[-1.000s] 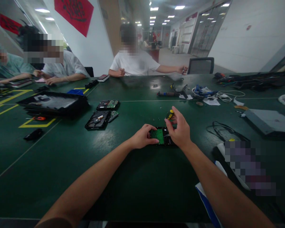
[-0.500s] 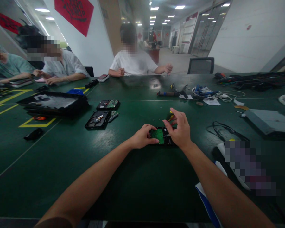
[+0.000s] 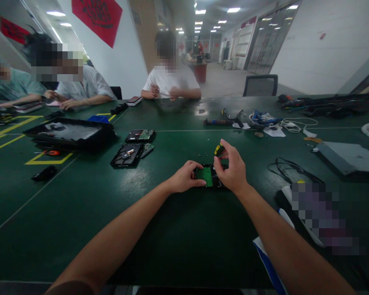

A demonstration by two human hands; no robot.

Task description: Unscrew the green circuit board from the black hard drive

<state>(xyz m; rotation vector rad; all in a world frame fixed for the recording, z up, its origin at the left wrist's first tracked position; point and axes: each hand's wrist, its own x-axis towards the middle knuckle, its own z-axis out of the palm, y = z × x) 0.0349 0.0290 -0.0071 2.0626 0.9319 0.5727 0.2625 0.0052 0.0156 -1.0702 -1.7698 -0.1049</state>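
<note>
The left hand (image 3: 184, 177) grips the black hard drive with a green circuit board (image 3: 206, 176) on the dark green desk (image 3: 172, 237), while the right hand (image 3: 232, 170) closes around a yellow-and-black screwdriver (image 3: 218, 150).

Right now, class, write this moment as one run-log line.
left hand: holds hard drive, circuit board up | right hand: grips yellow-black screwdriver over drive | surface: green table

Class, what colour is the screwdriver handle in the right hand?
Yellow and black; the screwdriver shows best in the head view.
</note>
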